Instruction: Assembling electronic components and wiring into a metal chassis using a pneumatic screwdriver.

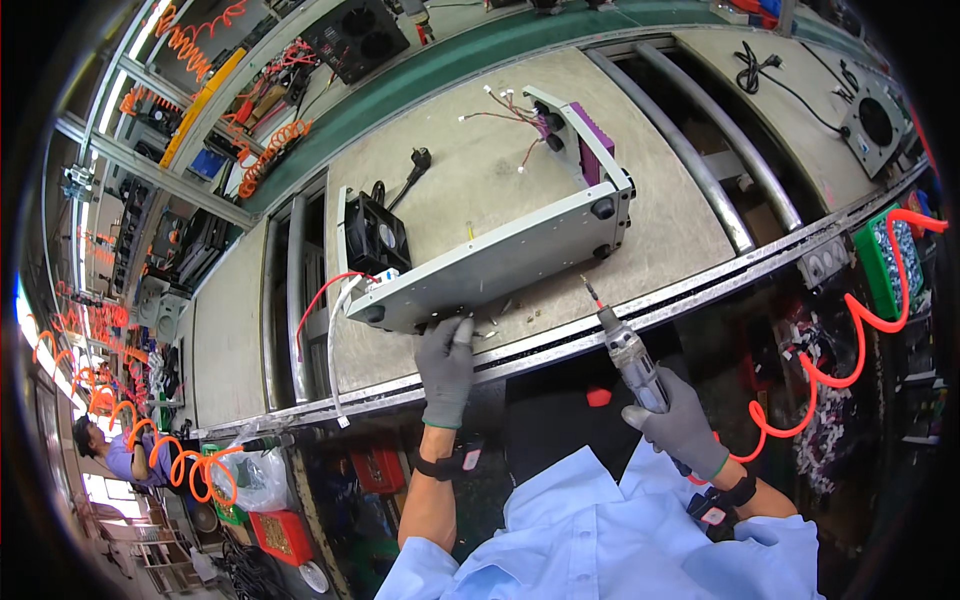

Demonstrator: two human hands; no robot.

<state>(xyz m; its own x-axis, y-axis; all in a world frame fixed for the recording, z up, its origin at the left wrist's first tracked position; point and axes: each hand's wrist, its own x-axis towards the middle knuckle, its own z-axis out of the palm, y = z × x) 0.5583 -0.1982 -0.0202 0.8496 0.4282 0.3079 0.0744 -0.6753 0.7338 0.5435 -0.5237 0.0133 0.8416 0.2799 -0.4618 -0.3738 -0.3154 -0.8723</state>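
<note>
Packages first: a red box (283, 535) sits at the lower left of the frame beside a clear plastic bag (255, 478), and a green bin (886, 257) of small parts hangs at the right edge; I can make out no readable label on any of them. On the metal chassis (500, 258), a small white tag with a blue patch (385, 281) sits at its left end, near the black fan (377, 236), and a purple block (588, 141) stands at its far end. Loose red and white wires (505, 108) trail from the top of it.

The chassis stands on its side near the front edge of the grey counter (470, 170), its long pale plate facing me, with black feet at the corners. Open counter lies behind it and to its right, up to the metal rail (700, 170). A black plug (419, 160) lies above the fan.

My left hand (446, 368), in a grey glove, touches the lower edge of the chassis with the fingers together and pointing up. My right hand (683, 420), also gloved, has its fingers clamped around an air screwdriver (628, 352), its tip aimed toward the chassis but apart from it. An orange coiled hose (850, 340) runs off to the right
</note>
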